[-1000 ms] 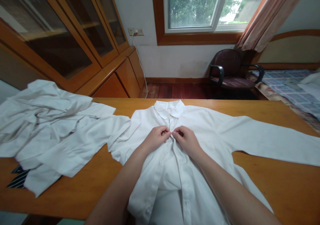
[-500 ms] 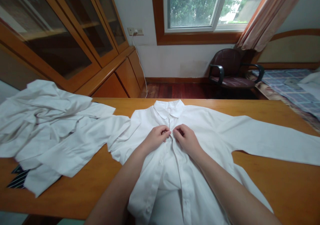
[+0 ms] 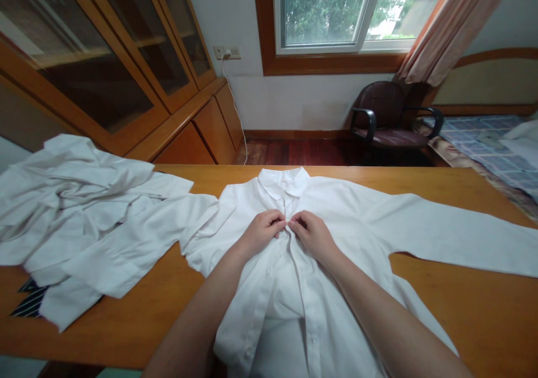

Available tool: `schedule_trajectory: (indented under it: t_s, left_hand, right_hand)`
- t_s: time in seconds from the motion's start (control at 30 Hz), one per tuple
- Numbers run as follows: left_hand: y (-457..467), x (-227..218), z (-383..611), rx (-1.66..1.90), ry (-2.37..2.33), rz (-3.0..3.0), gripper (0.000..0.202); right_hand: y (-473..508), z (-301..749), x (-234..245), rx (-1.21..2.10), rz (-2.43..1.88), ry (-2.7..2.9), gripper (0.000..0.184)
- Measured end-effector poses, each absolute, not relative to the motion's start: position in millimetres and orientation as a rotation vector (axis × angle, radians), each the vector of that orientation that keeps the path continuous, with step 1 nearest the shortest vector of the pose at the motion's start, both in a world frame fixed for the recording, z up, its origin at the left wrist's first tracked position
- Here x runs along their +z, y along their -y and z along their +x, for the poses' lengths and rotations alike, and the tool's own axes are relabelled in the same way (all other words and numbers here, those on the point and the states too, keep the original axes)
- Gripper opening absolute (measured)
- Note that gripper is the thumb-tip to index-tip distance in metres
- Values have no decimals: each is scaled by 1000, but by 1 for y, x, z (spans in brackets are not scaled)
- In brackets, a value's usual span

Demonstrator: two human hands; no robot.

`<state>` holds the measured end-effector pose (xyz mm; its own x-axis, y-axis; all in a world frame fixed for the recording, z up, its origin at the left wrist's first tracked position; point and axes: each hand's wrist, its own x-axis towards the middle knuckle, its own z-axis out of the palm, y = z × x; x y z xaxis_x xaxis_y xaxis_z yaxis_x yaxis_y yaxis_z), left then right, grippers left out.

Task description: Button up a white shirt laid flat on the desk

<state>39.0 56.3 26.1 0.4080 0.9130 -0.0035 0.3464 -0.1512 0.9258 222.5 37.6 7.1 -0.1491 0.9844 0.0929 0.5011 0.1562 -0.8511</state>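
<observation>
A white button-up shirt (image 3: 348, 221) lies spread face up, its collar towards the far edge of the wooden table (image 3: 437, 299). Below the collar, my left hand (image 3: 264, 229) pinches the front placket from the left side. My right hand (image 3: 310, 231) pinches the placket from the right, its fingertips almost meeting those of the left. Any button between the fingers is too small and covered to make out. Lower down, the two front edges hang apart. The right sleeve in view stretches out flat, while the left one runs towards a heap of white clothes (image 3: 71, 199).
Dark striped fabric (image 3: 31, 301) sticks out under the heap. Behind the table stand a glass-door cabinet (image 3: 138, 47) on the left and a dark armchair (image 3: 382, 115) on the right. A white cord (image 3: 236, 103) hangs from the wall socket. A bed (image 3: 500, 137) is far right.
My right hand has shifted slightly left, bringing its fingertips closer to my left hand's at the placket. The shirt and the heap lie as before.
</observation>
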Motion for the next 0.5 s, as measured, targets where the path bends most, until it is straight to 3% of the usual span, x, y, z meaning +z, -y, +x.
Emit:
schedule_trajectory:
  t_s: [0.5]
  left_hand:
    - [-56, 25, 38, 717, -1128, 1702, 21]
  right_hand:
    - [-38, 221, 7, 915, -1452, 1695, 14]
